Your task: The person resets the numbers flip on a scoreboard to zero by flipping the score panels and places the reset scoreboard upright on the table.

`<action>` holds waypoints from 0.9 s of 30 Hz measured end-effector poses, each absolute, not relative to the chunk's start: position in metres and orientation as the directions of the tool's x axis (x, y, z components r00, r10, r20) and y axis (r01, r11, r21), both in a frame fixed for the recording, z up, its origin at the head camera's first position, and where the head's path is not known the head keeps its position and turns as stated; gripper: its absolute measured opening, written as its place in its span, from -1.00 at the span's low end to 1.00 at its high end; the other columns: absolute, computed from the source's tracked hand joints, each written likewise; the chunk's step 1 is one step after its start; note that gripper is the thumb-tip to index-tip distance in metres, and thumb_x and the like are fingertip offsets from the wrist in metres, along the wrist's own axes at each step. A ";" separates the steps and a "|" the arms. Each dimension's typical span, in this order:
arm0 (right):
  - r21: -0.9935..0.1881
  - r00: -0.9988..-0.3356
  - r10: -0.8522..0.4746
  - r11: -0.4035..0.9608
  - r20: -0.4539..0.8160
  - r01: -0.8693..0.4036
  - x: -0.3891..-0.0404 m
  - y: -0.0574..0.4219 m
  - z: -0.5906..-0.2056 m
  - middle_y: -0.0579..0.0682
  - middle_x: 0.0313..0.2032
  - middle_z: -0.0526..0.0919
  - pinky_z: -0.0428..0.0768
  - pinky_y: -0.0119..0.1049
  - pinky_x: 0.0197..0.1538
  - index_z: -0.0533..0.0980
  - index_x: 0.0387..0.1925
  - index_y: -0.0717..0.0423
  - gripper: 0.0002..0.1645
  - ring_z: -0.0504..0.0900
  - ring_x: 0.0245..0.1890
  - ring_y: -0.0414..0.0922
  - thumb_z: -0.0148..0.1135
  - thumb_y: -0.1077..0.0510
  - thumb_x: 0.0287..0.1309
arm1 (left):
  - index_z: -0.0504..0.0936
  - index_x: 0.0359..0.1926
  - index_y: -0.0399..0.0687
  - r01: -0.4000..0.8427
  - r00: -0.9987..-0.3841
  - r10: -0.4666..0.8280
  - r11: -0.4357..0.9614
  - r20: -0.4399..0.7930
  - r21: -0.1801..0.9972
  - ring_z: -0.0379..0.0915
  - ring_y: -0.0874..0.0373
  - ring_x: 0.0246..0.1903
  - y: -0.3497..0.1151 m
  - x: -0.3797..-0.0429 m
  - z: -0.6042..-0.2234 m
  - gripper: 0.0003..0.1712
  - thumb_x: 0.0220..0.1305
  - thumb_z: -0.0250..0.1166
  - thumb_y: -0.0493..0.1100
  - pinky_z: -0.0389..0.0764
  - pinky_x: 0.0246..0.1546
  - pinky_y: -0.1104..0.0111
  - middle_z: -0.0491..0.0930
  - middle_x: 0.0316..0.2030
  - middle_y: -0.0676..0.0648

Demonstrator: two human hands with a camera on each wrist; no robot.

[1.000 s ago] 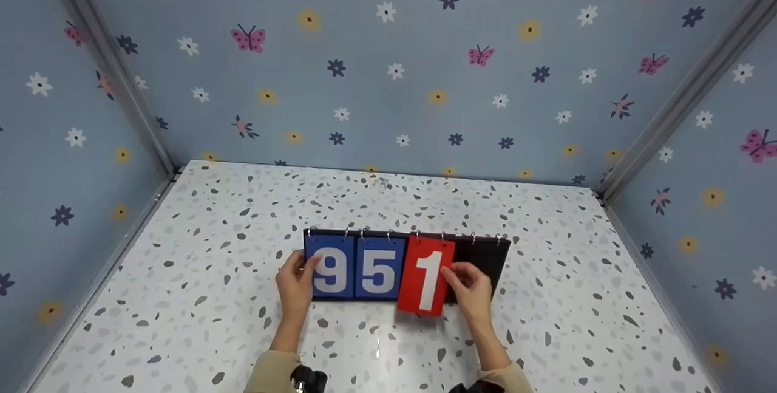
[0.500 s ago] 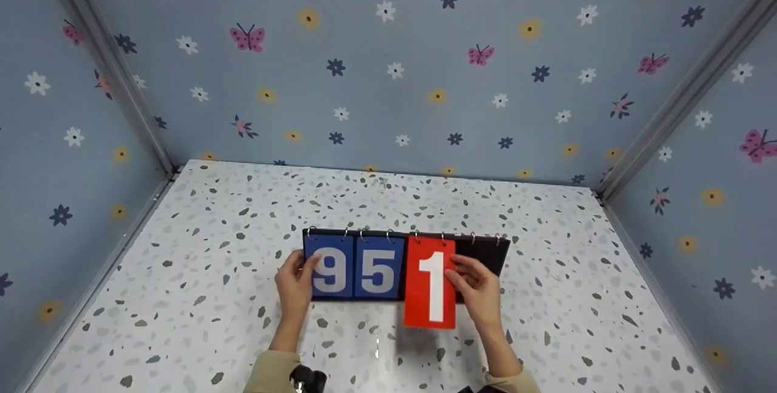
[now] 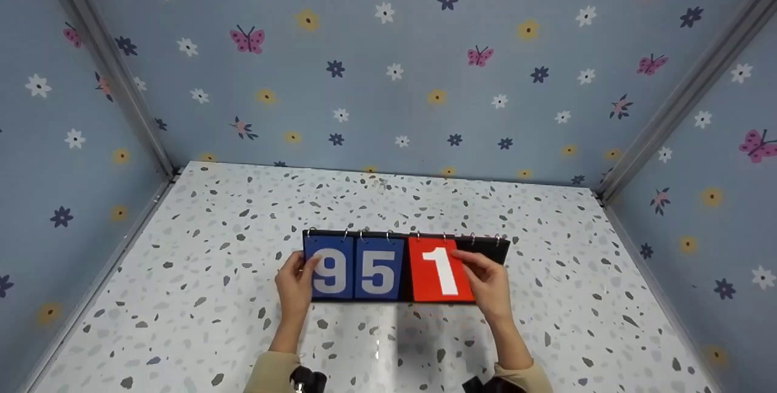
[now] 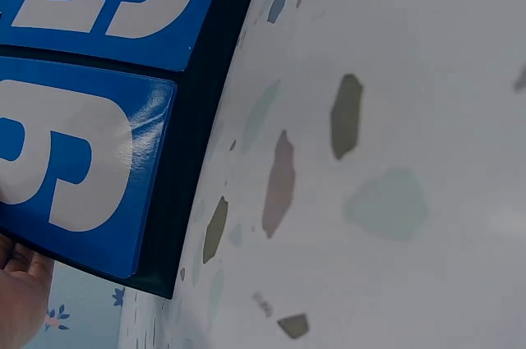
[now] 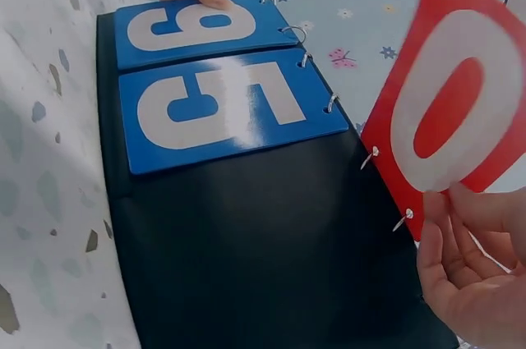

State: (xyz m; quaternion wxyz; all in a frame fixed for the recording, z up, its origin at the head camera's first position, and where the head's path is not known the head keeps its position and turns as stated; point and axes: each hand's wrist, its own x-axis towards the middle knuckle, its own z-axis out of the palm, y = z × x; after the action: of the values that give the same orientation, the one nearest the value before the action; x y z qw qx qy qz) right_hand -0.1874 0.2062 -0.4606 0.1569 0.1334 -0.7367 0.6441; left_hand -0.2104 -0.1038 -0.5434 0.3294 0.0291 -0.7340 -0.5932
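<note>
A black flip scoreboard [image 3: 488,250] stands tilted on the speckled tabletop, number cards hanging from metal rings along its top edge. Its blue cards read 9 [image 3: 346,244] and 5 [image 3: 362,246]. My left hand [image 3: 295,287] grips the board's left end, thumb over the edge of the 9 card. By its right edge, my right hand [image 3: 493,290] pinches a red card [image 3: 425,290] showing a 1. The right wrist view shows this card's other face, a 0 [image 5: 448,111], lifted off the board on its rings. Black backing [image 5: 263,259] is bare beneath it.
A white tabletop [image 3: 243,217] with grey speckles surrounds the board. Blue panels [image 3: 388,47] printed with flowers and butterflies rise at the back and both sides, joined by grey metal corner posts [image 3: 115,71].
The red card's lower edge has swung from below the board up and to the right, my right hand moving rightward with it. My left hand and the blue cards have stayed put.
</note>
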 end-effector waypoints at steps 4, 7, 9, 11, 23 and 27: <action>-0.845 -0.867 0.002 0.223 0.499 -0.486 -0.193 0.205 -0.451 0.28 -0.27 0.51 0.46 -0.52 -0.27 0.56 -0.31 0.43 -0.79 0.52 -0.34 -0.19 0.13 0.55 -0.06 | 0.52 -0.44 -0.33 0.345 -0.786 -0.433 0.288 0.442 0.894 0.34 0.23 -0.62 -0.104 -0.210 -0.543 -0.85 0.07 0.28 -0.28 0.35 -0.57 0.58 0.51 -0.59 -0.10; -0.809 -0.832 -0.023 0.220 0.555 -0.545 -0.195 0.202 -0.438 0.36 -0.29 0.53 0.47 -0.52 -0.26 0.54 -0.35 0.50 -0.81 0.56 -0.33 -0.15 0.15 0.57 -0.11 | 0.51 -0.44 -0.34 0.351 -0.787 -0.429 0.281 0.444 0.893 0.36 0.22 -0.61 -0.104 -0.210 -0.543 -0.85 0.07 0.28 -0.28 0.37 -0.56 0.58 0.52 -0.58 -0.11; -0.793 -0.818 -0.032 0.224 0.574 -0.566 -0.195 0.201 -0.431 0.38 -0.34 0.55 0.48 -0.52 -0.28 0.52 -0.37 0.53 -0.83 0.58 -0.36 -0.15 0.17 0.57 -0.13 | 0.51 -0.44 -0.34 0.352 -0.788 -0.428 0.277 0.443 0.894 0.36 0.22 -0.60 -0.104 -0.210 -0.544 -0.85 0.07 0.28 -0.29 0.37 -0.55 0.58 0.52 -0.57 -0.12; -0.797 -0.821 -0.025 0.221 0.571 -0.562 -0.197 0.199 -0.424 0.37 -0.39 0.56 0.50 -0.51 -0.32 0.51 -0.39 0.56 -0.85 0.60 -0.40 -0.17 0.18 0.56 -0.13 | 0.51 -0.44 -0.34 0.348 -0.791 -0.428 0.274 0.437 0.897 0.36 0.22 -0.60 -0.104 -0.210 -0.544 -0.85 0.07 0.28 -0.29 0.37 -0.55 0.58 0.52 -0.57 -0.12; -0.821 -0.847 0.063 0.291 0.528 -0.490 -0.217 0.197 -0.412 0.31 -0.51 0.58 0.51 -0.46 -0.44 0.50 -0.46 0.51 -0.91 0.55 -0.56 0.13 0.22 0.48 -0.08 | 0.51 -0.42 -0.41 0.349 -0.799 -0.421 0.257 0.430 0.901 0.38 -0.01 -0.59 -0.101 -0.205 -0.531 -0.86 0.08 0.25 -0.35 0.36 -0.54 0.59 0.52 -0.56 -0.20; -0.813 -0.845 0.070 0.323 0.531 -0.484 -0.229 0.200 -0.421 0.23 -0.51 0.61 0.51 -0.44 -0.45 0.54 -0.46 0.42 -0.87 0.56 -0.55 0.12 0.30 0.37 -0.11 | 0.52 -0.42 -0.36 0.339 -0.797 -0.425 0.273 0.429 0.900 0.39 0.07 -0.60 -0.104 -0.210 -0.542 -0.85 0.08 0.26 -0.29 0.36 -0.55 0.58 0.53 -0.57 -0.15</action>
State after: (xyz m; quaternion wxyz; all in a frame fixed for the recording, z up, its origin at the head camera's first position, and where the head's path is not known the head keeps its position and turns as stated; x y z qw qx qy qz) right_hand -0.2287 0.2001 -0.4206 0.2447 0.1333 -0.7755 0.5665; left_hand -0.2095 -0.1040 -0.5424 0.3173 0.0295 -0.7319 -0.6022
